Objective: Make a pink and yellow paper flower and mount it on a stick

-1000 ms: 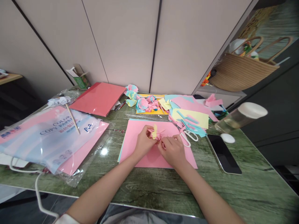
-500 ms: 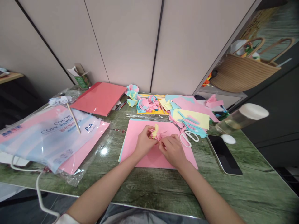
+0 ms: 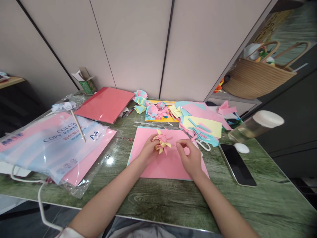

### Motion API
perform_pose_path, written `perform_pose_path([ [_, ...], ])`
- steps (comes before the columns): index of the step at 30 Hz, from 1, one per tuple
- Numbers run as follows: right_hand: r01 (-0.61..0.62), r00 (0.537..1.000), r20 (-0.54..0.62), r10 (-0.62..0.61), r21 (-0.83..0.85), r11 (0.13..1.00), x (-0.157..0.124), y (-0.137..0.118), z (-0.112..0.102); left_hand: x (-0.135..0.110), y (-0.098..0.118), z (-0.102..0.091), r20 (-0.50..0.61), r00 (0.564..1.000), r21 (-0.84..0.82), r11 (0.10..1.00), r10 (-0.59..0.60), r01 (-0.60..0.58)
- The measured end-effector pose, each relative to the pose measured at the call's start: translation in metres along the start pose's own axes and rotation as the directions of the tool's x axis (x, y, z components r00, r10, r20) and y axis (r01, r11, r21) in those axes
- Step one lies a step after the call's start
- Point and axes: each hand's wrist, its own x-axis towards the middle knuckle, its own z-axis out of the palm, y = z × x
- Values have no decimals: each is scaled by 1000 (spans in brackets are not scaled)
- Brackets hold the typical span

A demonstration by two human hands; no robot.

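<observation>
My left hand (image 3: 149, 151) is closed around a pink and yellow paper flower (image 3: 163, 142), whose pointed petals spread to the right of the fingers. Under both hands lies a stack of pink paper (image 3: 158, 168), with blue and pale edges showing at its left side. My right hand (image 3: 189, 154) is apart from the flower, a short way to its right, with thumb and index finger brought together. Whatever is between those fingertips is too small to make out. White-handled scissors (image 3: 203, 145) lie partly hidden behind my right hand.
Paper flowers (image 3: 152, 110) and cut paper pieces (image 3: 206, 125) cover the back. Thin wires (image 3: 153, 124) lie before them. On the right are a phone (image 3: 238, 165), a white lid (image 3: 241, 147) and a bottle (image 3: 256, 125). A red folder (image 3: 106, 104) and bagged copy paper (image 3: 56, 142) occupy the left.
My right hand has come away from the flower and moved right, now covering part of the scissors. In my left hand the flower has turned, showing more of its petals.
</observation>
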Motion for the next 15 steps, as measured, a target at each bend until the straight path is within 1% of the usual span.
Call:
perform_pose_path([
  [2,-103,995,3,103,87,991,2,1,1,0,0,0,41,999,-48,998,-30,32],
  [4,-142,989,53,136,146,979,3,1,4,1,-1,0,87,995,-98,993,-54,63],
  [6,-147,987,88,135,152,977,2,-1,8,1,-3,0,108,992,-136,988,-65,79],
  [9,-133,988,91,122,131,982,-1,-6,11,-1,-5,1,128,989,-175,980,-73,95],
  [12,-113,993,53,107,121,986,-2,-7,9,-6,-4,4,149,988,-197,978,-47,76],
  [15,-117,993,8,117,134,984,1,-3,5,-13,2,6,215,976,-155,985,-42,77],
])
